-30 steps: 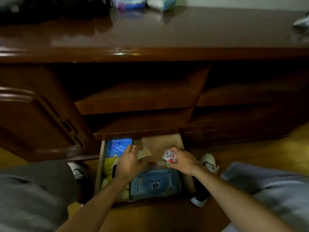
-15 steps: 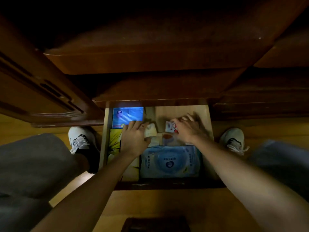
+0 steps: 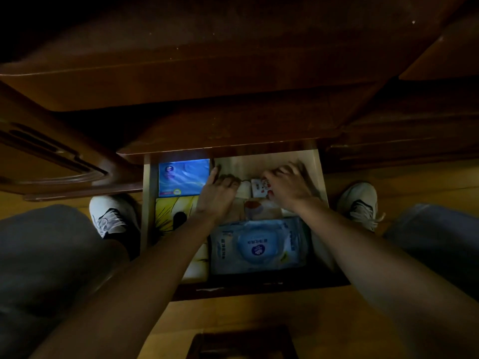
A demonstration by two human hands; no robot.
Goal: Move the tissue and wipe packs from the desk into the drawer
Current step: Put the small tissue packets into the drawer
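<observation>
White small pack pinched by right hand; left hand beside, grip unclear.

no text can be read for certain. the large wipe pack in the drawer has a round blue lid with a white emblem and a short line of white characters above it, too small to make out, and vertical print down its left and right edges is just as blurred. the blue tissue pack bears a small round logo at its upper left and a coloured badge along its lower edge, both illegible.
</observation>
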